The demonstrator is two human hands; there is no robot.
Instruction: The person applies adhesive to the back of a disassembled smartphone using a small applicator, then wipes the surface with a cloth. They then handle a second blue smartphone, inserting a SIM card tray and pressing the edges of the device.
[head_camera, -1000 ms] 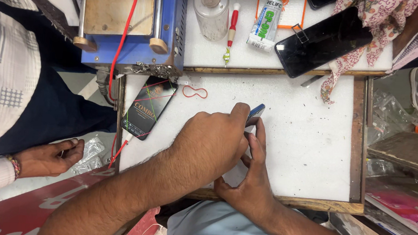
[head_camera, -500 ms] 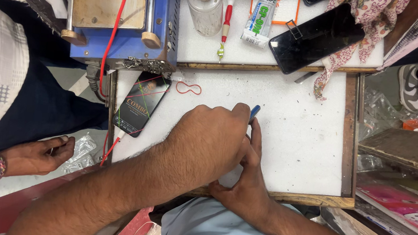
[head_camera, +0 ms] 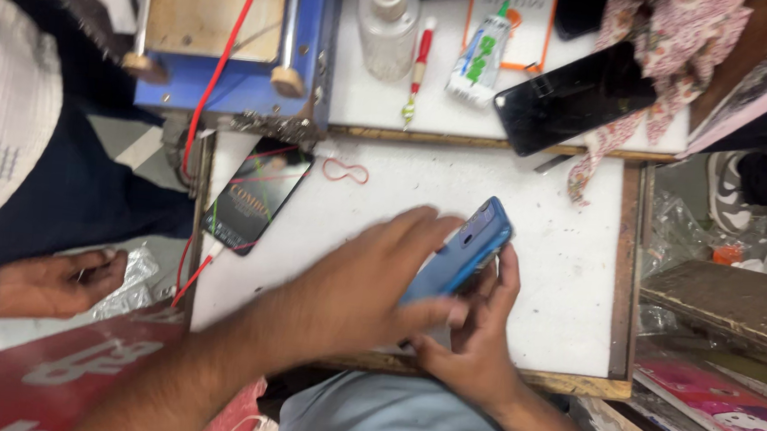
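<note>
- The right hand (head_camera: 474, 346) comes up from the near edge of the white worktop (head_camera: 572, 258), fingers curled under and beside a blue phone (head_camera: 464, 252), closed on it from below.
- The left hand (head_camera: 364, 287) lies over the same blue phone from the left, thumb and fingers pressed along its near side, so both hands grip it together.
- The blue phone is tilted, its far end raised toward the middle of the worktop, its near end hidden between the 2 hands.
- At the left edge of the worktop lies a dark phone box (head_camera: 253, 198), slanted, with a red cable (head_camera: 221, 75) crossing it.
- A red rubber band (head_camera: 345, 171) lies just beyond the left hand, near the far edge.
- Off the left edge, another person's hand (head_camera: 54, 281) rests on clear plastic wrap (head_camera: 127, 282).
- On the raised shelf beyond the far edge stand a blue machine (head_camera: 233, 39), a clear pump bottle (head_camera: 388, 24), a red-handled tool (head_camera: 418, 68), a small glue tube (head_camera: 480, 59) and a black phone (head_camera: 575, 98) lying face up.
- A floral cloth (head_camera: 665, 55) hangs over the far right corner.
</note>
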